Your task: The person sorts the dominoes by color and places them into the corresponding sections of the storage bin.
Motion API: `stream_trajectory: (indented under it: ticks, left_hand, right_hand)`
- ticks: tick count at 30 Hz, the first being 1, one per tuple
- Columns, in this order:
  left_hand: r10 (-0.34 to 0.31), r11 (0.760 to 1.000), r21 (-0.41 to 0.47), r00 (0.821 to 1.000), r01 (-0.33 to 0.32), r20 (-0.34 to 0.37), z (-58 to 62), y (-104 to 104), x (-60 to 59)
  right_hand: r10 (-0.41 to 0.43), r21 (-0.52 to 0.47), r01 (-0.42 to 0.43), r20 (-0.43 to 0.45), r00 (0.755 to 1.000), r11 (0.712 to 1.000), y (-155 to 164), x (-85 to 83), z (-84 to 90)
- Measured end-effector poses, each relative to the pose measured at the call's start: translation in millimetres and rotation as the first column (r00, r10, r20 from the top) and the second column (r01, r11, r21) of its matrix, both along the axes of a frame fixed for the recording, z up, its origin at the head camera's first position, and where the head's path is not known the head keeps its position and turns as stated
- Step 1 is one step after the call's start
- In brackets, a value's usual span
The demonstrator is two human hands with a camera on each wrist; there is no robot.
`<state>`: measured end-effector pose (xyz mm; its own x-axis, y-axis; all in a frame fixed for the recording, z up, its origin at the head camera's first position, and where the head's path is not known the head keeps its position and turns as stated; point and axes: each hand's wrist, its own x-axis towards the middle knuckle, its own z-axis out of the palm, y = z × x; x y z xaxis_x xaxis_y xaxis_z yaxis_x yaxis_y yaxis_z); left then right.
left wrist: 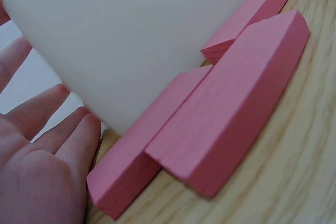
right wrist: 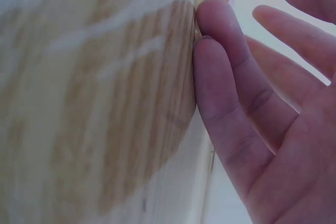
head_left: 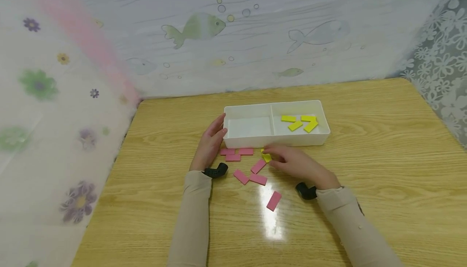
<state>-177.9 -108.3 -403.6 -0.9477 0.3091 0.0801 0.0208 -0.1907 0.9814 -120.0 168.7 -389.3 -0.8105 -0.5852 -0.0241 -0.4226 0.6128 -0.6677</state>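
My left hand [head_left: 209, 143] rests flat against the white tray [head_left: 248, 140], fingers straight, steadying it. My right hand [head_left: 293, 163] pinches a yellow block [head_left: 266, 156] on the bench [head_left: 383, 169], just in front of the tray. I'd grip firmly and lift clear of the pink blocks [head_left: 240, 176].

Both forearms in beige sleeves reach forward over the bench; the left hand [head_left: 210, 143] lies flat with fingers straight, while the right hand [head_left: 297, 164] curls its fingertips together in a pinch.
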Motion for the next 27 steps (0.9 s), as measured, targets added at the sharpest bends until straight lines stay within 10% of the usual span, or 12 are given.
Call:
stream_trajectory:
  ticks: [11, 27]
  left_hand:
    - [0.02, 0.999, 0.034, 1.0, -0.02, 0.023, -15.1, -1.6, -8.4]
    - [-0.002, 1.0, -0.01, 1.0, 0.001, -0.004, -3.1, -0.4, -1.7]
  right_hand:
    - [-0.006, 0.045, 0.007, -0.022, 1.0, 0.999, -3.4, 2.0, 2.5]
    - [-0.062, 0.129, 0.062, -0.009, 0.998, 0.99, -6.6, 0.6, -2.0]
